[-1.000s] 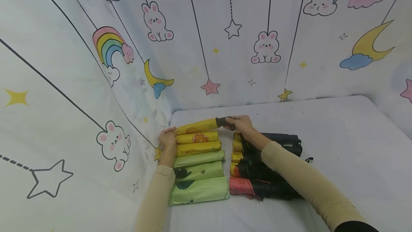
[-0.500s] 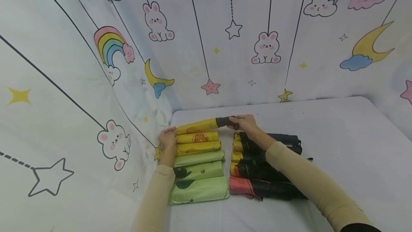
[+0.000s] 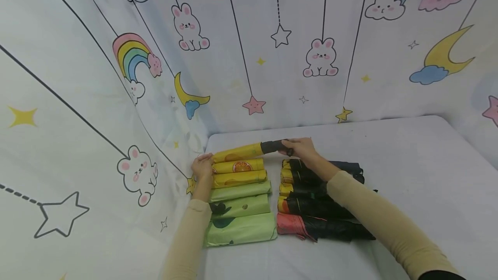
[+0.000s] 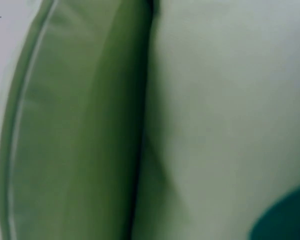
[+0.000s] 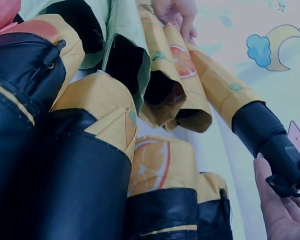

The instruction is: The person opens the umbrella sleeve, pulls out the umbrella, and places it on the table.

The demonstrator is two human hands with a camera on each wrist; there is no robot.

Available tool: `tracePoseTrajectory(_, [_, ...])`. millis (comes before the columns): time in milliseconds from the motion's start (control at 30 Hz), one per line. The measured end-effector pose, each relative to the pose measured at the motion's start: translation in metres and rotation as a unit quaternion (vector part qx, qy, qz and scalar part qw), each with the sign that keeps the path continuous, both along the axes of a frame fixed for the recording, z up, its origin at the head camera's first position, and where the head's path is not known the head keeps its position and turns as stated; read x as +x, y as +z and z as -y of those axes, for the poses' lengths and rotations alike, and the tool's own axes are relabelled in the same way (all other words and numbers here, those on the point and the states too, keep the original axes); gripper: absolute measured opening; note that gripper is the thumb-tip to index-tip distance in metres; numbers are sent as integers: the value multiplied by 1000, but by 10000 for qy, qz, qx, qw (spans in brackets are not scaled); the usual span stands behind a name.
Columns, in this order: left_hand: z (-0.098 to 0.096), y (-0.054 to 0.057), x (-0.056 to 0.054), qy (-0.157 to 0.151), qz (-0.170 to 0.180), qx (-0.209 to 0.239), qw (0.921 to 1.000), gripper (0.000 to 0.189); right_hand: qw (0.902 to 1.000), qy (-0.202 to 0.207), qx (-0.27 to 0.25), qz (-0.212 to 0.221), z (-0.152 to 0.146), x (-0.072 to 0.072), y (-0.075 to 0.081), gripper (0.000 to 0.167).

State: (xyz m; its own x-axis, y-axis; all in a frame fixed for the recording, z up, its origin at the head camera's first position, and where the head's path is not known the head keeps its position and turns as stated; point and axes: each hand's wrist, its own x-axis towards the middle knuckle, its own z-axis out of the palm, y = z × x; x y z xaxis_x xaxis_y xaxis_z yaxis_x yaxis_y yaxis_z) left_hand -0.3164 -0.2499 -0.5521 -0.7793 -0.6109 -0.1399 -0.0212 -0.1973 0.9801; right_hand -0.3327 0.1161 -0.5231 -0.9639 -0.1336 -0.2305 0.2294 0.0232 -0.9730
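Note:
In the head view, my left hand (image 3: 203, 167) grips the left end of a yellow sleeve (image 3: 237, 153), the rearmost of a column of sleeves. My right hand (image 3: 305, 150) holds the black handle end of a folded umbrella (image 3: 272, 146) that sticks out of this sleeve's right end. The right wrist view shows the fingers (image 5: 267, 185) around the black handle, a wrist loop hanging by them. Inside the sleeve, the rest of the umbrella is hidden. Only blurred pale green fabric (image 4: 225, 100) fills the left wrist view, with no hand showing.
Two more yellow sleeves (image 3: 239, 179) and several light green ones (image 3: 241, 232) lie in front. Their near ends gape dark in the right wrist view. On the right lie several folded black umbrellas with yellow tips (image 3: 286, 189) and one with a red tip (image 3: 289, 224). Patterned cloth walls (image 3: 218, 77) surround the table (image 3: 408, 185).
My right hand has moved a little to the right with the handle, and more black shows beyond the sleeve's mouth. The left hand and the sleeve have stayed in place.

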Motion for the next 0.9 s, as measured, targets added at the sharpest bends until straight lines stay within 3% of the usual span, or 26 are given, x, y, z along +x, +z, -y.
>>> tracePoseTrajectory(200, [1,-2,0,32,39,-140,9999,27,9998,-1,-166,77,-4,0,3,67])
tracePoseTrajectory(567, [3,-1,5,-146,150,-181,9996,27,10000,-56,76,17,-14,2,2,69])
tracePoseTrajectory(900, [3,-3,3,-77,84,-163,9998,27,10000,-93,11,1,-24,5,1,68])
